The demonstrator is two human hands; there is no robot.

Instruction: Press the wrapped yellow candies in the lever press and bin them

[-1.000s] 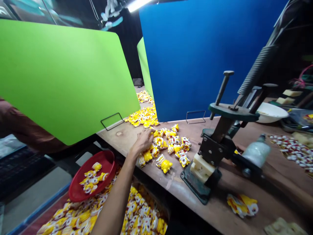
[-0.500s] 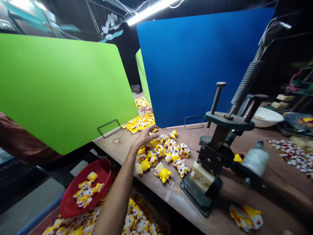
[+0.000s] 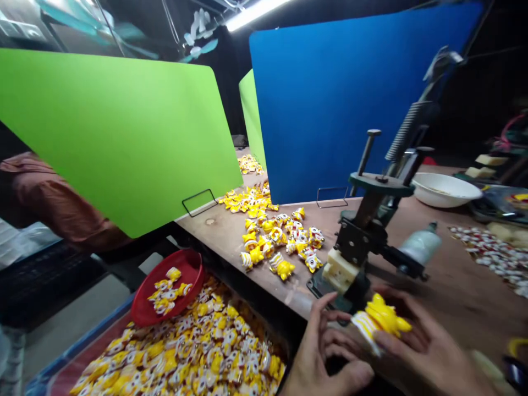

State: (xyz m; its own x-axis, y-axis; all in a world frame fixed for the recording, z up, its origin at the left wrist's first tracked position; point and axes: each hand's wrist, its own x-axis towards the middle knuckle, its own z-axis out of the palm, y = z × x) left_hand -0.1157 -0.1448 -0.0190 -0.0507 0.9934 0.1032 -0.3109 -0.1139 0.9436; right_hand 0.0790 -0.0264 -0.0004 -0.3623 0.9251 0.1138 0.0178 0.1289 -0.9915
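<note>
My right hand [image 3: 433,352] grips a yellow-and-white striped plastic toy figure [image 3: 383,319] between thumb and fingers, just in front of the hand press [image 3: 363,236]. Close on its left, my left hand [image 3: 330,352] has its fingers curved and apart, with a gap between thumb and fingers and nothing in it. Its fingertips are near the striped end of the figure; whether they touch it I cannot tell. A cluster of similar toy figures [image 3: 276,236] lies on the table, left of the press. The press has a cream block [image 3: 340,269] at its base.
Below the table edge, a large bin holds many toy pieces [image 3: 198,352], with a red bowl [image 3: 193,291] on top. Green [image 3: 124,137] and blue panels [image 3: 350,110] stand behind. To the right are a white bowl [image 3: 445,198] and small red-and-white pieces [image 3: 490,258]. A person's sleeve [image 3: 61,203] shows at left.
My left hand has drawn back from the table cluster to the front of the press. My right hand has come into view holding a figure; the one lying right of the press is gone.
</note>
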